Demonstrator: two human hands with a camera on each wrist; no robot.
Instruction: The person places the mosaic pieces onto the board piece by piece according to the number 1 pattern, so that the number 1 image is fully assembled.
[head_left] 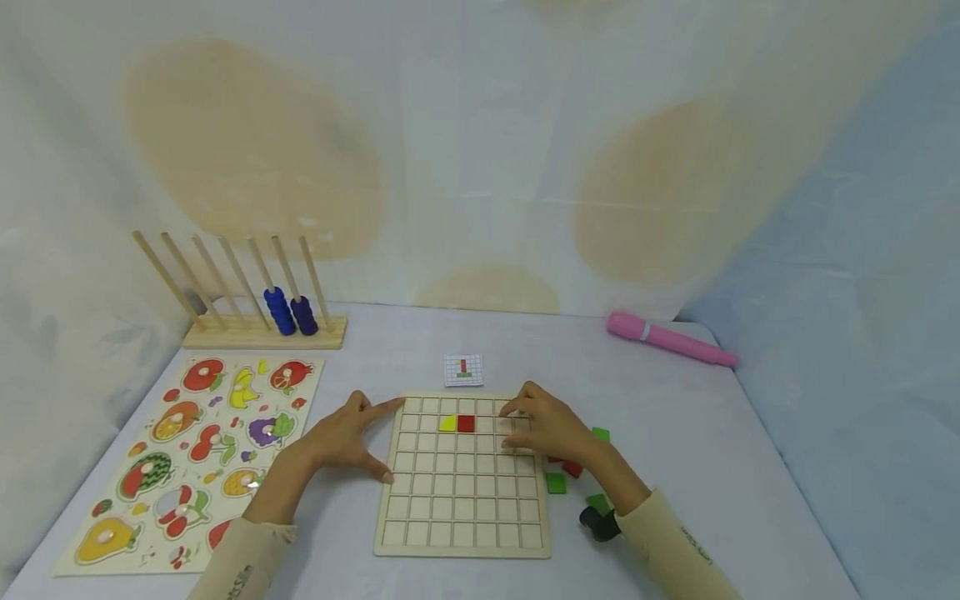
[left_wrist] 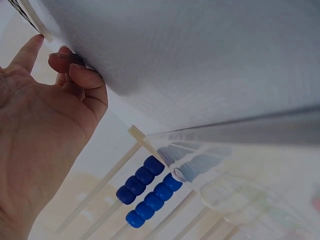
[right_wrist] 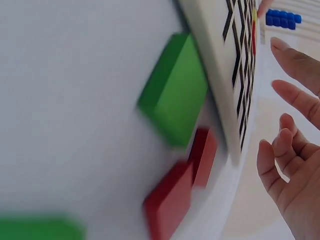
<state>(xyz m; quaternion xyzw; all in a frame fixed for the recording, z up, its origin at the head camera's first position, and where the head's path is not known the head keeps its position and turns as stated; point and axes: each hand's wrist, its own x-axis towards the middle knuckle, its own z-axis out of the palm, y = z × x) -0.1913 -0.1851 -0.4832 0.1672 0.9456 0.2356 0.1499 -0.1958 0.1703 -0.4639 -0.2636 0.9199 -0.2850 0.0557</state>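
At the lower centre of the frame, the gridded board [head_left: 465, 509] lay on the surface [head_left: 675, 417], a yellow tile [head_left: 450, 426] and a red tile [head_left: 466, 424] side by side near its top. The left hand [head_left: 337, 439] had thumb and forefinger spread against its left edge; the right hand [head_left: 557, 429] was over its right side, fingers apart, holding nothing. Tile-setting seemed under way; the next move probably called for pinching another piece, perhaps the green tile [head_left: 556, 483] just right of the board.
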